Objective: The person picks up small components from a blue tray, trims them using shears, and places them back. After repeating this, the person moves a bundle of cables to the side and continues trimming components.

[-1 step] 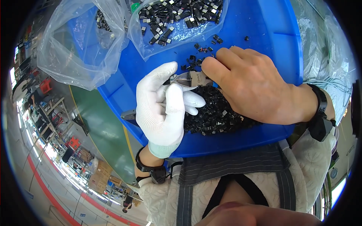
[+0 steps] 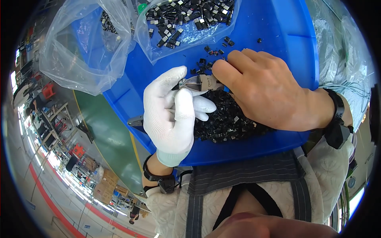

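My bare right hand (image 2: 274,87) is closed around the handles of metal pliers (image 2: 207,83), whose jaws point left toward my other hand. My left hand (image 2: 168,115), in a white knit glove, has its thumb and forefinger curled around a small dark-and-silver piece (image 2: 181,83) at the jaw tips. Most of that piece is covered by the fingers, so its kind does not show. Beneath both hands lies a heap of small black pieces (image 2: 226,119) inside a blue plastic bin (image 2: 274,35). A few similar bits (image 2: 202,65) are scattered beyond the jaws.
A clear plastic bag (image 2: 149,49) holding black connectors with silver ends (image 2: 170,35) lies at the bin's far side. Another clear bag (image 2: 87,67) hangs over its left rim. A grey tool tip (image 2: 135,121) shows beside my left hand. Clear plastic sheeting (image 2: 337,51) is at right.
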Tool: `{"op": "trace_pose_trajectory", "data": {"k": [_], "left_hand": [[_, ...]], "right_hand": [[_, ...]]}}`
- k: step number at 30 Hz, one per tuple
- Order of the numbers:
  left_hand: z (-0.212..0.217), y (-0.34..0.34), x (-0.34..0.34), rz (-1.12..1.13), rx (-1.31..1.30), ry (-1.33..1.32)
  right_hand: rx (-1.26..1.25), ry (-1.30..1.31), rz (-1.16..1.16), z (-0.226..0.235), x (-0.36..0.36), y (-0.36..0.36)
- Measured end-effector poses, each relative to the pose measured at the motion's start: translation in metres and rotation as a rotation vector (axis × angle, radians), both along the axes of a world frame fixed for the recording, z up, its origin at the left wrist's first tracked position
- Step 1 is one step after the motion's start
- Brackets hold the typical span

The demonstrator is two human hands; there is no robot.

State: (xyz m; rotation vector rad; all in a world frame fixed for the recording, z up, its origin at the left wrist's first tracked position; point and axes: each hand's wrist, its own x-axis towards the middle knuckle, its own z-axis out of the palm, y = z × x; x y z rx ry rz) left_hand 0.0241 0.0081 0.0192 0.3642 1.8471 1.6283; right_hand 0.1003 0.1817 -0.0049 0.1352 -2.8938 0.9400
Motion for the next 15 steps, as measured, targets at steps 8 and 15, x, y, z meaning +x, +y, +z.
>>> {"op": "trace_pose_trajectory", "data": {"k": [8,15], "left_hand": [[-0.007,-0.003,0.005,-0.015,-0.060,0.241],[-0.021,-0.006,0.004,-0.018,-0.188,0.668]], "right_hand": [[0.002,-0.038,0.004,0.000,-0.001,-0.002],[0.046,-0.070,-0.021,0.002,-0.002,-0.007]]}}
